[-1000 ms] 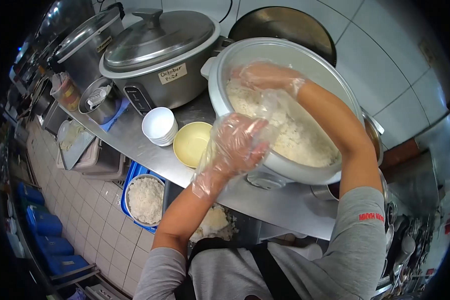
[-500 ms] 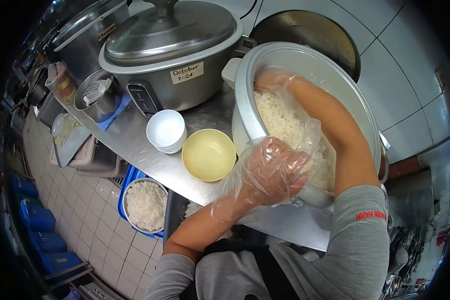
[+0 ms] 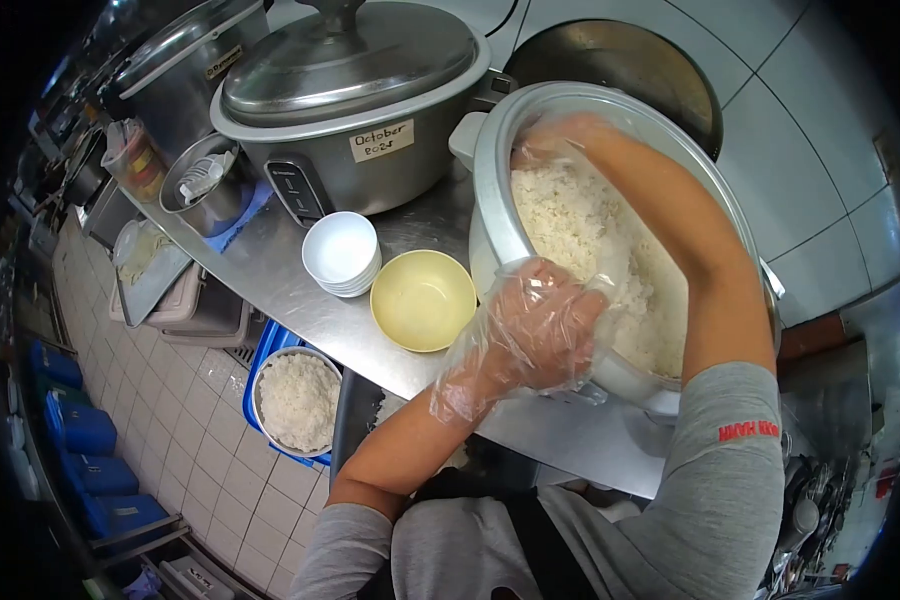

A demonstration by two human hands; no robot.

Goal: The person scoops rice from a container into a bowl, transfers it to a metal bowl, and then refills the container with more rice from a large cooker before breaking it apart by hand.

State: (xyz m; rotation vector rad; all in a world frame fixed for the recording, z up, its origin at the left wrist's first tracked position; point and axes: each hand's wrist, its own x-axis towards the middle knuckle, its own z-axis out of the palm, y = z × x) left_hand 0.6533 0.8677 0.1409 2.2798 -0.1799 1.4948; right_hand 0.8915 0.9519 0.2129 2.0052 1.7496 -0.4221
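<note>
- Head view: looking down on a metal bench [image 3: 270,265], with a big pale pot [image 3: 494,210] in its right-hand part, between front and back edges.
- Inside the pot, showing white rice [image 3: 565,215] in a loose bank along the left and near sides.
- Reaching into the pot with the right hand [image 3: 560,140], wrapped in thin clear plastic, down to the far left end of the rice, close to the inner wall. Cannot tell this grip as clenched or loose, with plastic and rice hiding the fingertips.
- Keeping the left hand [image 3: 545,325], also in clear plastic, at the near rim of the pot, fingers bent. Cannot tell this grip as grasping the rim or merely resting there.
- Near the front edge of the bench, just left of the left hand, seeing a yellow bowl [image 3: 423,300], and just beside it a stack of white bowls [image 3: 341,250].
- Toward the back edge, behind those, a lidded cooker [image 3: 320,175] with a label [image 3: 382,141] marked "October".
- At the left end, a metal pot [image 3: 192,215].
- Below the front edge, a heap of rice [image 3: 300,400] in a round container beside blue plastic.
</note>
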